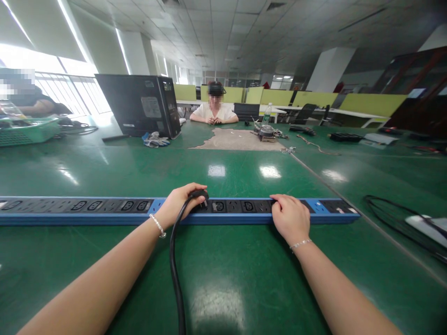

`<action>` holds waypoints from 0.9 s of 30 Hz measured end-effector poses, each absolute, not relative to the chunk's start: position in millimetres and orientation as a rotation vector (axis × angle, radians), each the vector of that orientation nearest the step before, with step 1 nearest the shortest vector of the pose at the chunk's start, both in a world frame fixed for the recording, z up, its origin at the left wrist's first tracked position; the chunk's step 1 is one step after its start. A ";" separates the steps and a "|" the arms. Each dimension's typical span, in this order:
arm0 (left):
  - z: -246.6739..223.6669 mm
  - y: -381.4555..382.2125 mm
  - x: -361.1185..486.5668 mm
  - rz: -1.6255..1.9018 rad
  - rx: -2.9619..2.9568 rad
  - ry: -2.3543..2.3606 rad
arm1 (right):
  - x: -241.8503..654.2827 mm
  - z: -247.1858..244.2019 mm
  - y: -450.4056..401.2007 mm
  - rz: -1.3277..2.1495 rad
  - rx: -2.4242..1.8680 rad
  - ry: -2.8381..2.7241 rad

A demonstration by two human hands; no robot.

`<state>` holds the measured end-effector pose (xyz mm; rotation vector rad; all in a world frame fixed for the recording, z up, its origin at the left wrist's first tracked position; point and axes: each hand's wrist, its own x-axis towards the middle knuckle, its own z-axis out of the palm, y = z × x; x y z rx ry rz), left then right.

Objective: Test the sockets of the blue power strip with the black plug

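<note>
While the left hand (179,201) pinches a black plug (199,193) with bent fingers (196,186), its pins (206,203) show just over a long blue power strip (226,219). The strip lies across the green desk (139,260), well in from the far edge. The right hand (291,216) curls over it near its right end, but I cannot tell if it grips. A black computer (134,102) stands toward the desk's far edge.

Left hand (183,202) and right hand (291,216) bare, forearms (104,272) too. Left bracelet (158,226): silvery, chunky, beaded-looking. Right bracelet (301,244): silvery too, thinner strand.
</note>
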<state>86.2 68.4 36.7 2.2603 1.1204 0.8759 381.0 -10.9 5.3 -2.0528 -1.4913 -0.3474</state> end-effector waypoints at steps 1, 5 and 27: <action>36.4 68.7 85.5 0.878 2.266 1.124 | 381.1 5.3 -10.7 -0.346 -2.053 -1.492; 37.5 67.0 84.5 0.876 2.281 1.124 | 381.2 5.6 -10.5 -0.338 -2.072 -1.496; 35.4 60.6 86.9 0.859 2.381 1.133 | 381.8 5.8 -10.3 -0.326 -2.089 -1.496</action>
